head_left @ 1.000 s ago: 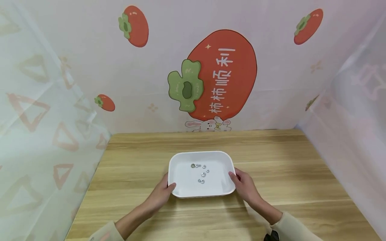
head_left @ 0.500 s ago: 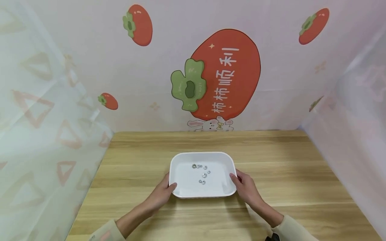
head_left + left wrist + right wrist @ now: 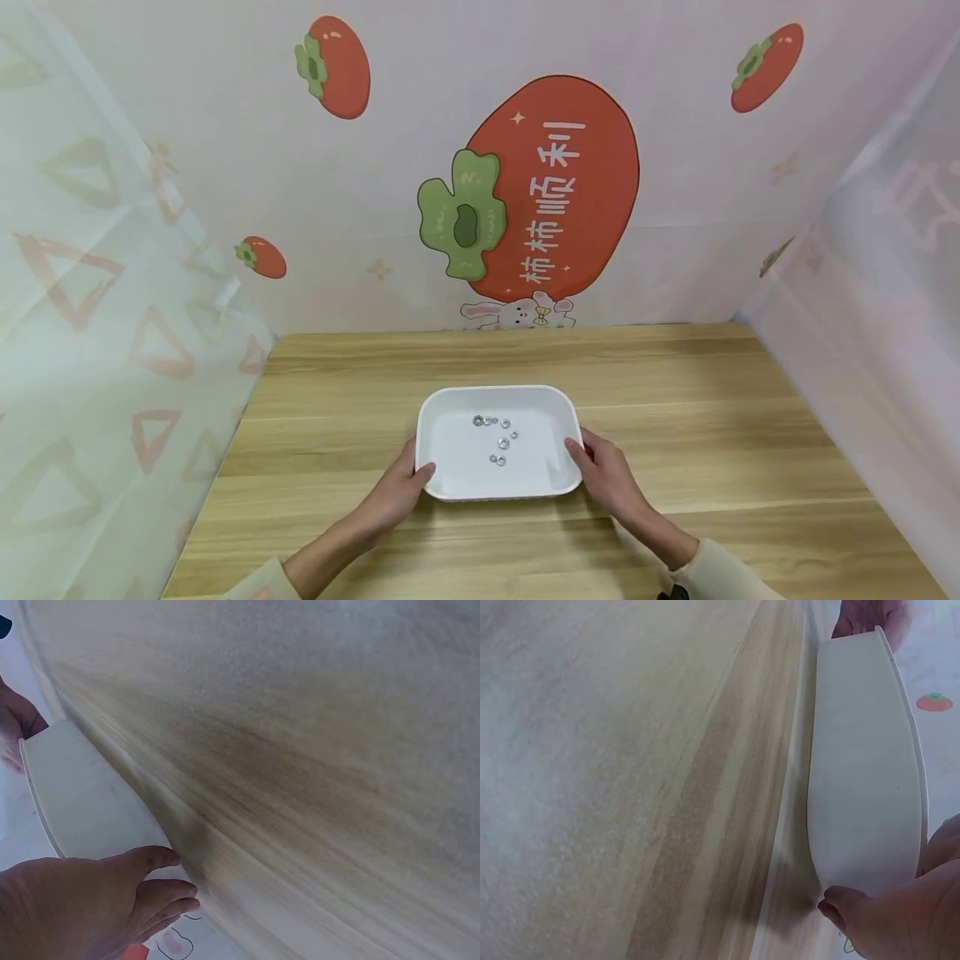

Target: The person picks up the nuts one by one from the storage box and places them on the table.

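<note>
A white, rounded rectangular tray (image 3: pixel 536 479) is held level between my two hands over the middle of the table. Several small metal ring-shaped pieces, which look like nuts (image 3: pixel 504 443), lie loosely on its floor; one nut (image 3: pixel 478 421) at the upper left is darker. My left hand (image 3: pixel 397 490) grips the tray's left end, thumb over the rim. At the right end my right hand (image 3: pixel 609 477) holds on the same way. Both wrist views show the tray's outer side wall (image 3: pixel 90 795) and fingers by its bottom edge. Whether it touches the table I cannot tell.
The wood-grain table (image 3: pixel 712 433) spreads around the tray on all sides. A pale cloth backdrop (image 3: pixel 360 183) with printed persimmons rises behind it, and similar sheets (image 3: pixel 885 333) close off the left and right.
The tray has come slightly closer to the person, with both hands still gripping it. The nuts keep their arrangement. The head view sways a little sideways and back.
</note>
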Demonstrator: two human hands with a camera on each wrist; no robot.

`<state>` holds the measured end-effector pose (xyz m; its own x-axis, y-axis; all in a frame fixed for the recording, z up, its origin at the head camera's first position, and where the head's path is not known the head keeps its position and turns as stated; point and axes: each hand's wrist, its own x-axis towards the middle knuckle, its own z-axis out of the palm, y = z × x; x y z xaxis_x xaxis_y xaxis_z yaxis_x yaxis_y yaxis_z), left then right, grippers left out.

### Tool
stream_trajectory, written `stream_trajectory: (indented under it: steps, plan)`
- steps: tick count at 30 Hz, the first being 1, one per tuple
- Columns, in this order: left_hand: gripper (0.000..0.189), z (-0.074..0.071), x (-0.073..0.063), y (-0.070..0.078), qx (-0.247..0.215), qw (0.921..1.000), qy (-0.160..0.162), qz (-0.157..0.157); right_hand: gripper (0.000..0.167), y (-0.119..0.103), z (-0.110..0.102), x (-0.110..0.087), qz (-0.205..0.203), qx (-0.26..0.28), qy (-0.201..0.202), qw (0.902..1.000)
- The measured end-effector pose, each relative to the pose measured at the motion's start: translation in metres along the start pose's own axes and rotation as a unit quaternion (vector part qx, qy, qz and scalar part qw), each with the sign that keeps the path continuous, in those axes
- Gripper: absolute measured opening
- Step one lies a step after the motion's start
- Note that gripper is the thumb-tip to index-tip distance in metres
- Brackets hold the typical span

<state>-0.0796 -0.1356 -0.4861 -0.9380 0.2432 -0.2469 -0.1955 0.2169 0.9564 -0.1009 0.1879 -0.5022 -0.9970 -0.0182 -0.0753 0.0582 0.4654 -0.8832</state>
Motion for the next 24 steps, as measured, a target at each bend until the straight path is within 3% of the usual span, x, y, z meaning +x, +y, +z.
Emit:
stream_trajectory:
  steps: [9, 14, 24]
  plan:
    - [0.067, -0.0008, -0.0003, -0.0021, 0.005, 0.9999, -0.003, -0.01, 0.038, 0.0016, 0.0012, 0.0012, -0.021, -0.026, 0.006, 0.9994]
    - [0.068, -0.0005, 0.0003, -0.0014, 0.012, 0.9997, 0.007, -0.019, 0.039, 0.0, 0.0009, 0.0016, -0.008, -0.021, 0.004, 0.9997]
    - [0.071, -0.0014, 0.0004, 0.0009, 0.03, 0.9993, 0.022, -0.007, 0.06, 0.0023, -0.0038, 0.004, -0.02, -0.027, -0.015, 0.9993]
